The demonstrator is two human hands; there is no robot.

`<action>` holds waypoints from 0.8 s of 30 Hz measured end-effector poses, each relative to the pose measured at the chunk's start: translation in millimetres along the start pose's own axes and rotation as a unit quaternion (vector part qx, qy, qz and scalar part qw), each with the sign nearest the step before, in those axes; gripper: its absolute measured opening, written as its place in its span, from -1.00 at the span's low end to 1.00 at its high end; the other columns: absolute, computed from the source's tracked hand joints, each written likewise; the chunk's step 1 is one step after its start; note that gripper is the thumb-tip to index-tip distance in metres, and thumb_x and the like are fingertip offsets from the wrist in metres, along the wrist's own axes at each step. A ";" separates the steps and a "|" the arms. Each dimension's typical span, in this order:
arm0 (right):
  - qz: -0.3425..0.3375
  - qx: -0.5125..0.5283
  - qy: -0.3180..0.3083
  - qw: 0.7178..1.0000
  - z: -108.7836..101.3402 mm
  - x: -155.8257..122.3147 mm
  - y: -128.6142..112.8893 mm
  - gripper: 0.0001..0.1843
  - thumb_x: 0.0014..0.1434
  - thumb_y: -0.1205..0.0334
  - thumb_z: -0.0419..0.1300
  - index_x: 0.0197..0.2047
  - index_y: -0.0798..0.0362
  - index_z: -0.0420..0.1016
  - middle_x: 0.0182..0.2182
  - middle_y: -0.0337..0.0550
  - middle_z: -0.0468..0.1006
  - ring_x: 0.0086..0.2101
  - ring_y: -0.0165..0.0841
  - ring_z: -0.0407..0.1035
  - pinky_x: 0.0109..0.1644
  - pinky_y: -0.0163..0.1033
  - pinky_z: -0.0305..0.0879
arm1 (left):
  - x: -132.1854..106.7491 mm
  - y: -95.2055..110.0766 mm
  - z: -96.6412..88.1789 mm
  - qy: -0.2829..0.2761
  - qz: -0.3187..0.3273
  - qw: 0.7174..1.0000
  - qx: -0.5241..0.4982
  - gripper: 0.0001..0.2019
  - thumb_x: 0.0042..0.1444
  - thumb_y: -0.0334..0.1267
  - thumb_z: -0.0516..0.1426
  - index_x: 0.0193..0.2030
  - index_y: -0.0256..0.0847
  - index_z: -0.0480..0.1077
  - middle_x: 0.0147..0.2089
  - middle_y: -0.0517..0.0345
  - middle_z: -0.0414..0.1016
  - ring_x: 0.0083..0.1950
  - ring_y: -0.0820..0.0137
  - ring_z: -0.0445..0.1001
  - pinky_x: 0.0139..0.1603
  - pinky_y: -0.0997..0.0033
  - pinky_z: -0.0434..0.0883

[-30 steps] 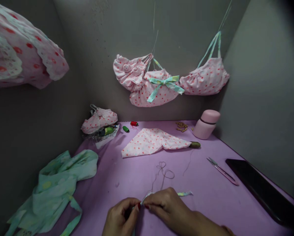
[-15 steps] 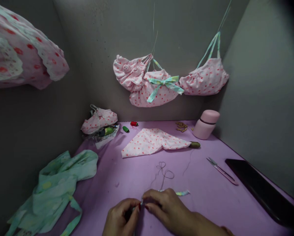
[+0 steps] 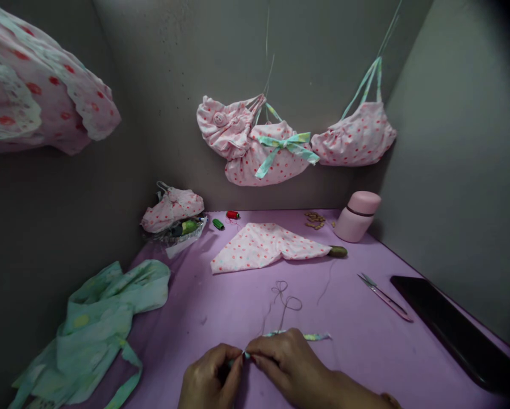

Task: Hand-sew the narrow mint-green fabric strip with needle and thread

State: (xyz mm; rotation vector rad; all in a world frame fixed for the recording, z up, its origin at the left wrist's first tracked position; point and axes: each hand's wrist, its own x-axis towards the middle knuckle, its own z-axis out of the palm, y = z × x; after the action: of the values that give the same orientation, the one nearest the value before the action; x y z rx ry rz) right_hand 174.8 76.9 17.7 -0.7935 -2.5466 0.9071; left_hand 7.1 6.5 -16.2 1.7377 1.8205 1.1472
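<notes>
My left hand [image 3: 210, 378] and my right hand [image 3: 291, 363] meet low in the view, fingertips pinching a narrow mint-printed fabric strip [image 3: 301, 336] between them. Its free end runs out to the right across the table. A loose, looped thread [image 3: 285, 301] lies just above my hands and trails down towards my fingers. Where it ends is hidden. My fingers cover the pinched part of the strip, and I cannot tell whether a needle is there.
On the purple table [image 3: 357, 346] lie pink polka-dot cloth [image 3: 263, 247], crumpled mint cloth [image 3: 93, 324], thread snips [image 3: 385, 298], a black flat slab [image 3: 446, 324], a pink flask [image 3: 357, 216] and thread spools [image 3: 233, 215]. Polka-dot bags [image 3: 272, 159] hang on the wall.
My right hand has shifted slightly right and down. More of the strip now shows above it, lying straighter. My left hand has barely moved.
</notes>
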 end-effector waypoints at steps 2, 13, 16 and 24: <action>0.001 -0.002 -0.002 1.000 -0.3 0.3 0.2 -0.75 0.25 0.34 0.00 -0.23 -0.01 0.51 -0.39 -0.26 0.59 -0.42 -0.43 0.43 -0.32 -0.42 0.19 | -0.9 -1.6 2.8 0.016 0.000 1.000 0.001 -0.75 0.14 -0.15 0.07 -0.45 -0.18 0.49 -0.55 0.19 0.56 -0.55 0.44 0.49 -0.55 0.63 0.36; 0.004 0.005 0.002 1.000 -0.6 1.0 0.5 -0.75 0.25 0.35 0.01 -0.28 0.00 0.51 -0.43 -0.26 0.58 -0.43 -0.44 0.43 -0.34 -0.44 0.17 | -0.4 -0.8 1.3 0.014 0.006 1.000 -0.013 -0.77 0.12 -0.16 0.07 -0.43 -0.18 0.49 -0.54 0.17 0.56 -0.56 0.44 0.48 -0.52 0.61 0.37; 0.002 0.006 0.003 1.000 -0.2 1.0 1.5 -0.75 0.25 0.35 0.00 -0.28 0.00 0.52 -0.42 -0.26 0.59 -0.42 -0.44 0.44 -0.34 -0.44 0.18 | -0.7 -1.7 2.2 0.020 0.005 1.000 -0.015 -0.75 0.12 -0.13 0.07 -0.43 -0.17 0.49 -0.54 0.16 0.56 -0.55 0.43 0.49 -0.53 0.61 0.38; 0.000 -0.018 0.002 1.000 0.0 1.1 1.5 -0.76 0.23 0.36 0.03 -0.34 0.00 0.50 -0.45 -0.28 0.58 -0.45 -0.44 0.43 -0.38 -0.42 0.15 | -0.4 -1.3 3.6 0.038 0.028 0.999 0.015 -0.65 0.16 -0.01 0.04 -0.47 -0.16 0.48 -0.58 0.18 0.54 -0.59 0.44 0.47 -0.54 0.61 0.37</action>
State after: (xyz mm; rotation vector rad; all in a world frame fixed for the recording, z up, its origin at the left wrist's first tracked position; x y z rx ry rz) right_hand 174.4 78.5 16.8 -0.8056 -2.5657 0.8600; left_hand 9.0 7.4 -19.5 1.7945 1.8533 1.2290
